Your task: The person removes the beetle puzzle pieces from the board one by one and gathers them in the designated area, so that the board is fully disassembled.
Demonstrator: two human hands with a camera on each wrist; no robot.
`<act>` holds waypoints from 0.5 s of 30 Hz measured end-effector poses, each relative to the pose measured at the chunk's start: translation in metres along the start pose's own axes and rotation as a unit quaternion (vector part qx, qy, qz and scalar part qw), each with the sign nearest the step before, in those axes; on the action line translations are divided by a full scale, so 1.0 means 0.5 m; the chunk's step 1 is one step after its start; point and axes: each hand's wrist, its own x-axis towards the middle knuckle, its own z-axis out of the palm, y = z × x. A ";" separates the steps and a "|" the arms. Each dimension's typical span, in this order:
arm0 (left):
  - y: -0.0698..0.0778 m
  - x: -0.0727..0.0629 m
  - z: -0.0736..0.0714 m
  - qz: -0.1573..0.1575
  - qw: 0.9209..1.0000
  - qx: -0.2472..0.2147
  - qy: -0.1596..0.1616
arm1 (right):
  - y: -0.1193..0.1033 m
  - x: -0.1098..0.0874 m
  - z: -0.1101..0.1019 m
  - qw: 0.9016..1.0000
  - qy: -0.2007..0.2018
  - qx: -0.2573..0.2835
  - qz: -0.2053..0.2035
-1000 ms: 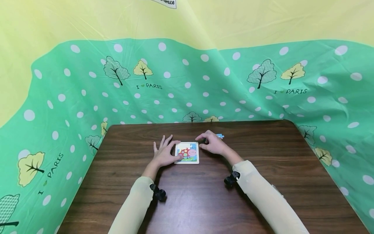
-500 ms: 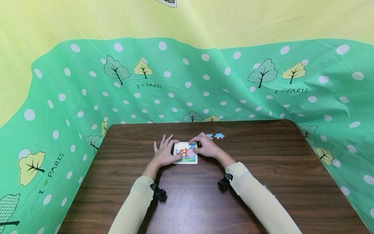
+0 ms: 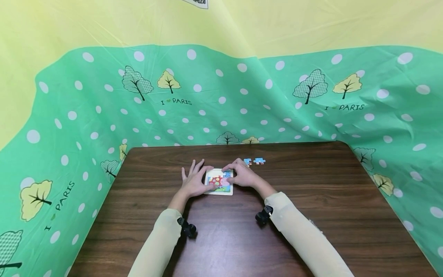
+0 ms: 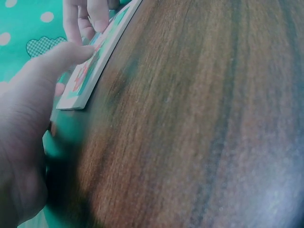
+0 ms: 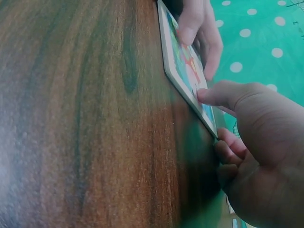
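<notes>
A small square jigsaw puzzle in a white tray [image 3: 221, 193] lies on the table, showing a pink-headed, red spotted creature; a pale gap shows near its top. My left hand [image 3: 194, 184] braces the tray's left side, thumb resting on the picture, index at the upper left corner, other fingers spread straight. Over the upper right part, my right hand [image 3: 245, 176] has its bent index finger and thumb around a blue puzzle piece [image 3: 226, 174], partly hidden by the fingers. In the right wrist view, the right thumb [image 5: 216, 94] touches the picture.
Behind my right hand lie two loose blue puzzle pieces, one whole [image 3: 259, 161] and one partly covered [image 3: 247, 162]. The brown wooden table [image 3: 221, 238] reaches back to a green dotted cloth [image 3: 242, 100]. Dark wrist cameras sit on both sleeves.
My right hand has moved left from beside the tray onto its upper right part, uncovering the loose pieces behind. The tray has slid slightly left; my left hand stays in place.
</notes>
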 end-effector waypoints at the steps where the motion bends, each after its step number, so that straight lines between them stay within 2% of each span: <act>1: 0.000 0.000 0.000 0.002 1.000 0.000 0.000 | -0.001 -0.001 0.000 1.000 0.000 0.000 -0.003; 5: -0.001 -0.001 -0.001 0.005 1.000 0.000 -0.002 | 0.005 0.000 0.000 1.000 0.001 -0.004 -0.018; 10: -0.001 -0.001 -0.002 0.006 1.000 -0.002 -0.007 | -0.008 -0.001 -0.009 1.000 -0.023 0.003 0.002; 15: 0.007 -0.006 -0.007 0.008 1.000 -0.008 -0.008 | 0.020 0.008 0.004 1.000 -0.019 -0.003 -0.016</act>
